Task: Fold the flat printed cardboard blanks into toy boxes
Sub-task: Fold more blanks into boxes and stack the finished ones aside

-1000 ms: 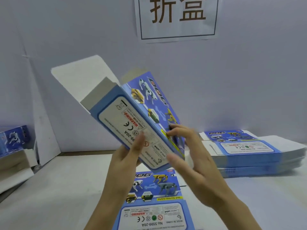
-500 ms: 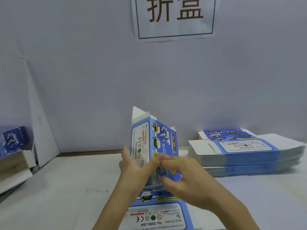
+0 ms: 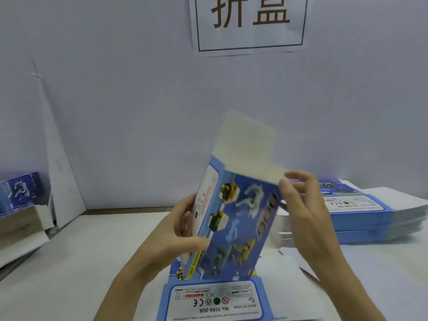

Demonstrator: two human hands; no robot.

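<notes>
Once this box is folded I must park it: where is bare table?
The widest bare patch is the white table left of the left hand, between the flat blank in front and the cartons at the left edge. The right side is crowded by the stack of blanks, and the centre lies under the held box.

**One head-worn wide-angle view, looking forward and down, facing the wall sign**

The camera is sitting above and behind the person's forearms and pointing at the wall sign [image 3: 250, 24], which the top frame edge is cutting off. Directly below the sign, the left hand [image 3: 183, 230] and right hand [image 3: 305, 212] are holding the box [image 3: 240, 223] close to the lens, filling mid-frame. The surface [image 3: 81, 262] is running from the bottom edge back to the wall under the sign, and the lens is taking in both sides well left and right of the sign.
</notes>
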